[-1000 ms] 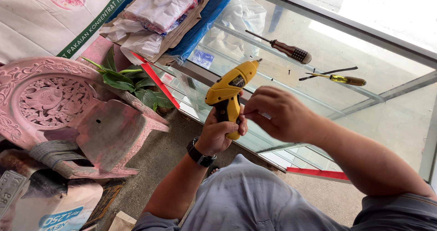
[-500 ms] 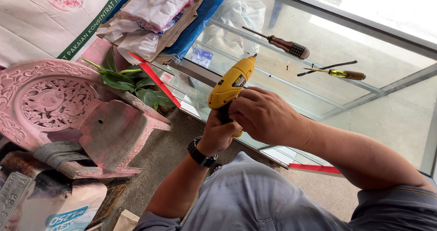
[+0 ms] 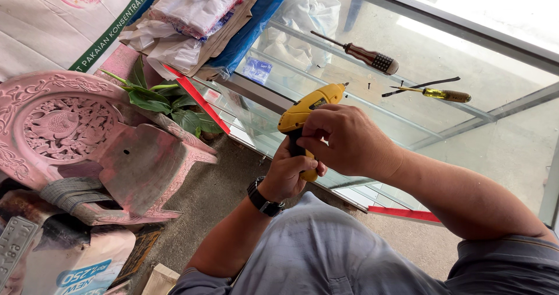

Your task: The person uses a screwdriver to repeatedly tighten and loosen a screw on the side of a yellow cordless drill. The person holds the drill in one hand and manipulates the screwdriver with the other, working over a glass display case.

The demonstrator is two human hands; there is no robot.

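Head view, looking down at a glass display case (image 3: 442, 45). The grip of the yellow cordless screwdriver (image 3: 307, 110) is hidden inside the left hand (image 3: 288, 176), which is wrapped tightly around it; only the yellow body and the short bit at its tip show. The right hand (image 3: 343, 141) lies curled over the left hand and the rear of the tool; whether its fingers press a switch cannot be made out. A dark wristwatch (image 3: 263, 197) sits on the left wrist. The tool is held above the near edge of the case's glass top, its tip pointing toward the far edge. On the glass top lie a brown-handled screwdriver (image 3: 356, 51) and, nearer the right edge, a yellow-handled screwdriver (image 3: 434, 91), well apart from the hands. Through the glass, pale bundled bags (image 3: 303, 21) lie inside the case, blurred by reflections. Left of the case, a pink carved plastic chair (image 3: 87, 144) lies tipped over, with a green leafy plant (image 3: 163, 100) just beside it.
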